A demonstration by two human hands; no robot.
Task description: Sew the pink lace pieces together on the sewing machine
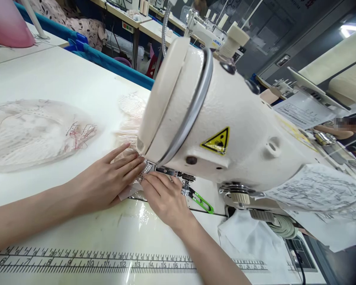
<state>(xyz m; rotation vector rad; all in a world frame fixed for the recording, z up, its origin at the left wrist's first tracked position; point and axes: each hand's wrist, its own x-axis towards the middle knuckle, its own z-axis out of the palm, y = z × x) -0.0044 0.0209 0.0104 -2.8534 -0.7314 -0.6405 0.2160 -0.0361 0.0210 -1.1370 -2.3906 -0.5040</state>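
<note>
A sewing machine (225, 118) with a white head leans across the view and hides the needle from me. My left hand (106, 178) lies on pale pink gathered lace fabric (128, 128), its fingers stretched out towards the presser foot and its thumb apart. My right hand (166, 198) is closed, with fingers bent and fingertips pressing the lace edge just in front of the foot. Their exact grip is partly hidden. Green thread snips (202, 202) lie right of my right hand, under the machine arm.
A sheer white piece with red threads (47, 132) lies at left. A printed ruler (106, 263) runs along the front edge. White cloth (252, 233) sits below the machine at right. Behind are a blue fabric trough (112, 65), other machines (207, 33) and a person (348, 136).
</note>
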